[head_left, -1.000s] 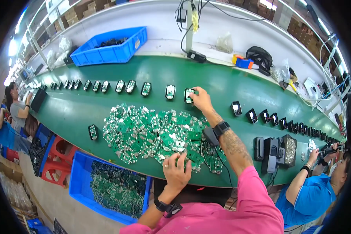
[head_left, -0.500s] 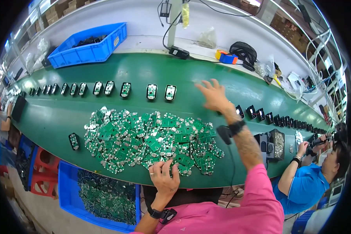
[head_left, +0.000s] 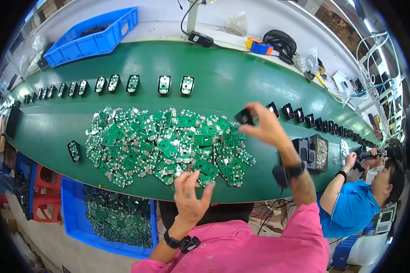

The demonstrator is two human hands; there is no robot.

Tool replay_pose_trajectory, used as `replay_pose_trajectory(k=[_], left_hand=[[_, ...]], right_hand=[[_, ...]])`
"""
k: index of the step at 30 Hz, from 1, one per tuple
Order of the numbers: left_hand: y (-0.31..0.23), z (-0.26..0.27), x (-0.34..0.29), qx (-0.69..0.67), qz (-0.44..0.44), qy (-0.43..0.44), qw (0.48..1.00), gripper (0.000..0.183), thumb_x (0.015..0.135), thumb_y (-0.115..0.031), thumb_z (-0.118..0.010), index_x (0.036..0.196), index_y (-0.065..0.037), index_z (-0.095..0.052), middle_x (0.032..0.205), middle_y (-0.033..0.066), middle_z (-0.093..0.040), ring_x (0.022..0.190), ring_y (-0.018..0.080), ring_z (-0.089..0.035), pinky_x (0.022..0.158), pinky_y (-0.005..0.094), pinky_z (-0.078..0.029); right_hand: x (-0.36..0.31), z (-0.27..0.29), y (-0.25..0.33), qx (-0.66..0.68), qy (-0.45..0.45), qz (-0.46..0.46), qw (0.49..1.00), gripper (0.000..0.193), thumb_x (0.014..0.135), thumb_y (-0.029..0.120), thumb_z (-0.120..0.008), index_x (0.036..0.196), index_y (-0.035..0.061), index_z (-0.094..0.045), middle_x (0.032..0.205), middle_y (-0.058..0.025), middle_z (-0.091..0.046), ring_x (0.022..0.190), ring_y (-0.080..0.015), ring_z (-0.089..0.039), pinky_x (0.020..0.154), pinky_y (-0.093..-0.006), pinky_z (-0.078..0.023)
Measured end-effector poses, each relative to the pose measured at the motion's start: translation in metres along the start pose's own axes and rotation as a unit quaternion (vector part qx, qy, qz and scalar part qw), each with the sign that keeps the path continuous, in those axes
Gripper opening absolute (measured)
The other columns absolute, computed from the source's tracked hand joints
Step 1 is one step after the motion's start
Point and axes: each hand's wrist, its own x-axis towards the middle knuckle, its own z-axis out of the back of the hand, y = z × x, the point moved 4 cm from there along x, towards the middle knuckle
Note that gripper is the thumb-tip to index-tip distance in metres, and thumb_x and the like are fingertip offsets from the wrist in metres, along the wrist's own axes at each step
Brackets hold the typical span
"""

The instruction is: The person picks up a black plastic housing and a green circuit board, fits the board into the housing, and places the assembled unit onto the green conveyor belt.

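Observation:
My right hand [head_left: 267, 127] is closed on a small black plastic housing [head_left: 244, 117], held above the far right edge of a heap of green circuit boards [head_left: 146, 144]. Over the near edge of that heap hovers my left hand [head_left: 191, 195], fingers curved and apart, with no thing seen in it. Beyond the heap runs a row of black housings with boards inside [head_left: 164, 85]. To the right, a second row of black housings [head_left: 299, 115] stretches away; no boards show in them. One housing with a board in it [head_left: 74, 151] lies alone left of the heap.
A blue crate [head_left: 93, 41] stands at the far left of the green table [head_left: 223, 63]. Another blue bin [head_left: 73, 218] of boards sits below the near edge. At right are a black box of small parts [head_left: 321, 154] and a co-worker in blue [head_left: 353, 204].
My right hand has come back toward me from the far side and now holds a black housing. My left hand's thumb and fingers have spread near the heap. The view has shifted.

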Motion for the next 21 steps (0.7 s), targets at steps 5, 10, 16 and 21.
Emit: replay_pose_trajectory(k=[5,10,16,21], left_hand=[[-0.034,-0.011,0.003,-0.032,0.009,0.082,0.996,0.074,0.072,-0.010,-0.084,0.136,-0.007,-0.048,0.130,0.0220,-0.049,0.098,0.0319,-0.064,0.079,0.0366,-0.057],[-0.019,-0.003,-0.004,-0.070,0.069,0.149,0.984,0.071,0.074,-0.003,-0.081,0.138,-0.009,-0.052,0.128,0.0172,-0.050,0.108,0.0320,-0.061,0.085,0.0377,-0.056],[-0.019,0.003,-0.012,-0.071,0.118,0.271,0.953,0.070,0.073,-0.008,-0.084,0.137,-0.009,-0.055,0.129,0.0133,-0.051,0.107,0.0258,-0.059,0.084,0.0331,-0.055],[-0.022,0.009,-0.016,-0.054,0.087,0.286,0.953,0.074,0.076,-0.007,-0.080,0.141,-0.008,-0.046,0.135,0.0163,-0.050,0.120,0.0319,-0.056,0.095,0.0407,-0.051]], right_hand=[[-0.100,-0.059,0.097,0.165,0.062,0.010,0.984,0.073,0.069,0.026,-0.088,0.129,0.0010,-0.056,0.112,-0.0149,-0.067,0.094,-0.0238,-0.067,0.081,-0.0334,-0.053],[-0.135,-0.077,0.094,0.241,0.047,-0.021,0.969,0.071,0.075,0.021,-0.085,0.135,0.0014,-0.053,0.107,-0.0135,-0.068,0.089,-0.0218,-0.067,0.075,-0.0317,-0.053],[-0.144,-0.080,0.083,0.259,0.160,-0.080,0.949,0.052,0.087,0.012,-0.071,0.133,0.0000,-0.052,0.087,-0.0130,-0.067,0.083,-0.0305,-0.065,0.072,-0.0405,-0.052],[-0.129,-0.072,0.092,0.219,0.140,0.044,0.965,0.039,0.086,0.011,-0.072,0.121,0.0003,-0.058,0.082,-0.0123,-0.067,0.078,-0.0292,-0.065,0.068,-0.0399,-0.052]])
